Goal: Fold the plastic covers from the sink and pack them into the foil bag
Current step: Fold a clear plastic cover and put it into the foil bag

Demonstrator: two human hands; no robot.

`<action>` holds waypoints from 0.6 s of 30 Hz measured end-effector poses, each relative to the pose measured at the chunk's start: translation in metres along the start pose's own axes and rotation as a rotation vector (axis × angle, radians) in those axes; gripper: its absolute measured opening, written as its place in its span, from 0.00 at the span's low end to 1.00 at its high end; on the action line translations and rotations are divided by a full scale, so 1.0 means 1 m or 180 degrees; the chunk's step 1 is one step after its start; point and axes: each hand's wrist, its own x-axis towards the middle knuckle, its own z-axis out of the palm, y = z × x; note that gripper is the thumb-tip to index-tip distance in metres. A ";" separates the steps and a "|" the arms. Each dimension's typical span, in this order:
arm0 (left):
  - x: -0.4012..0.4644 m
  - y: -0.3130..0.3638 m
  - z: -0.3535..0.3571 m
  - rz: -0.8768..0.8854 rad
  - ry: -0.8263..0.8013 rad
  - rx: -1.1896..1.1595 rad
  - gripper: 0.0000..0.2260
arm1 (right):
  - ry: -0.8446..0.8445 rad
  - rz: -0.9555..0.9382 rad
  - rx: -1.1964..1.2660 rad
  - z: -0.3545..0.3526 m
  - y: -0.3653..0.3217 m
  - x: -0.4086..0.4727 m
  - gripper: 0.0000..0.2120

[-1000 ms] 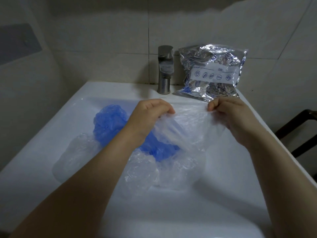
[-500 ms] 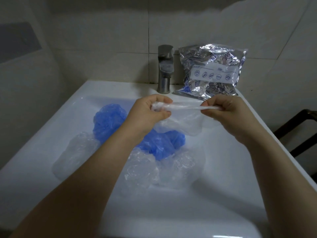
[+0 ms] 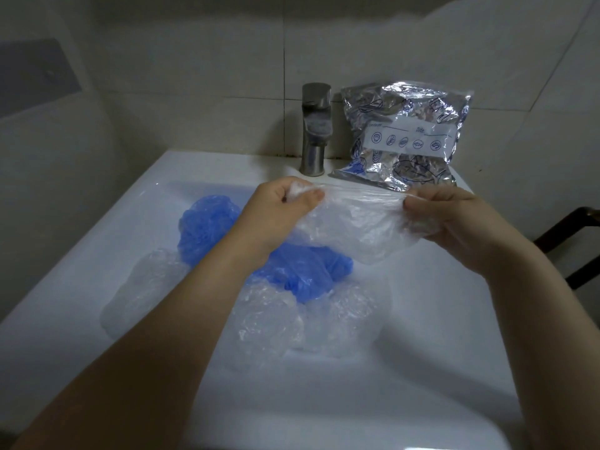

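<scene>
Left hand (image 3: 285, 206) and right hand (image 3: 444, 216) each pinched an end of a clear cover (image 3: 354, 222), stretching it taut just in front of the tap (image 3: 315, 128), likely to flatten it for folding; foil bag (image 3: 402, 134) waited just right of the tap.

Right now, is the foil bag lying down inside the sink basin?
No, the foil bag stands on the sink ledge beside the faucet.

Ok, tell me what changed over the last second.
Both hands, left hand and right hand, kept hold of the clear cover and pulled its top edge taut between them. The blue covers, foil bag and sink stayed put.
</scene>
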 end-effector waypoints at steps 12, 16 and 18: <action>-0.003 0.003 -0.002 -0.0102 -0.0273 -0.0799 0.21 | 0.0371 0.0368 0.0784 0.018 -0.001 0.005 0.24; -0.005 0.004 0.003 -0.0199 -0.0205 -0.0514 0.08 | 0.0840 0.0341 0.0400 0.028 0.011 0.009 0.13; -0.006 0.004 0.003 -0.0094 -0.0327 -0.0355 0.09 | 0.0773 0.0105 0.0126 0.026 0.015 0.010 0.11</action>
